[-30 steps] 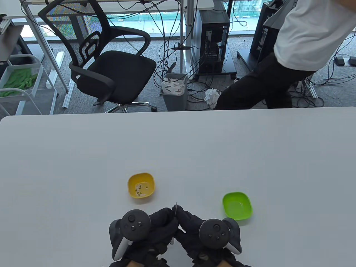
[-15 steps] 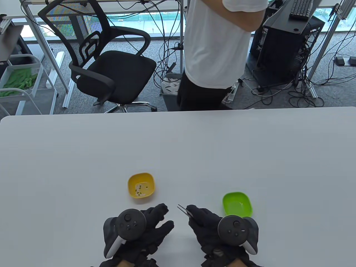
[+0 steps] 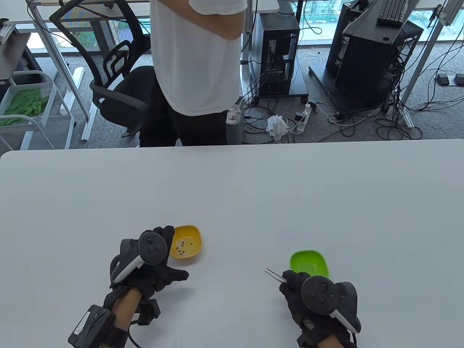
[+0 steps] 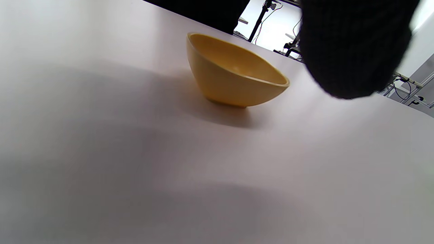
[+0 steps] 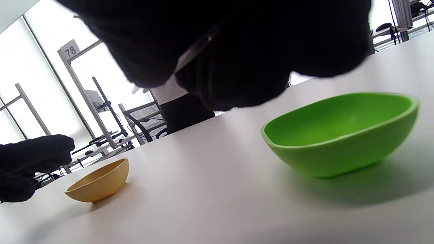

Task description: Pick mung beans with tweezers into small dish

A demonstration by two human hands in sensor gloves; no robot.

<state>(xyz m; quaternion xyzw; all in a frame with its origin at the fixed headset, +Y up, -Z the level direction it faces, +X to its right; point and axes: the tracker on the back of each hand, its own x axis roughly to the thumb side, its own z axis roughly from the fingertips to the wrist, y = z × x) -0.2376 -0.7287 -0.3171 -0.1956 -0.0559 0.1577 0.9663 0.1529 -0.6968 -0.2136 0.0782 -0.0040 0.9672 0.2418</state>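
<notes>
A yellow dish (image 3: 187, 243) with several small beans (image 3: 181, 247) inside sits on the white table (image 3: 232, 188). It also shows in the left wrist view (image 4: 234, 73) and the right wrist view (image 5: 98, 181). A green dish (image 3: 310, 263) stands to its right, seemingly empty, large in the right wrist view (image 5: 342, 132). My left hand (image 3: 159, 253) is open, its fingers at the yellow dish's left rim. My right hand (image 3: 297, 290) grips metal tweezers (image 3: 274, 275), tips pointing up-left, just below-left of the green dish.
A person in a white shirt (image 3: 195, 54) stands beyond the table's far edge, in front of a black office chair (image 3: 119, 79). Computer towers and cables lie on the floor behind.
My hands have moved apart: the left went up-left to the yellow dish, the right went right toward the green dish, taking the tweezers. The standing person walked from right to left.
</notes>
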